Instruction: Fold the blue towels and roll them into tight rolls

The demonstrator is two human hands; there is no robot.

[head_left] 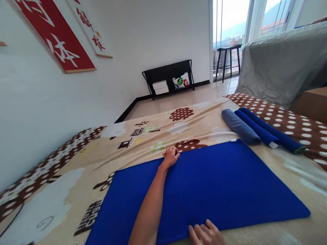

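Observation:
A bright blue towel (pixel 217 187) lies spread flat on a patterned bedspread (pixel 70 179). My left hand (pixel 171 155) reaches across to the towel's far edge, its fingers curled and pinching that edge. My right hand (pixel 206 240) rests at the towel's near edge, fingers bent down onto the cloth and gripping it. Three rolled towels (pixel 258 130), one grey-blue and two dark blue, lie side by side beyond the towel's far right corner.
A white wall with red banners (pixel 54 32) runs along the left. A black low shelf (pixel 169 79) stands by the far wall, a black stool (pixel 229 57) by the glass doors. A grey-covered piece of furniture (pixel 288 62) and a wooden surface (pixel 325 101) stand at right.

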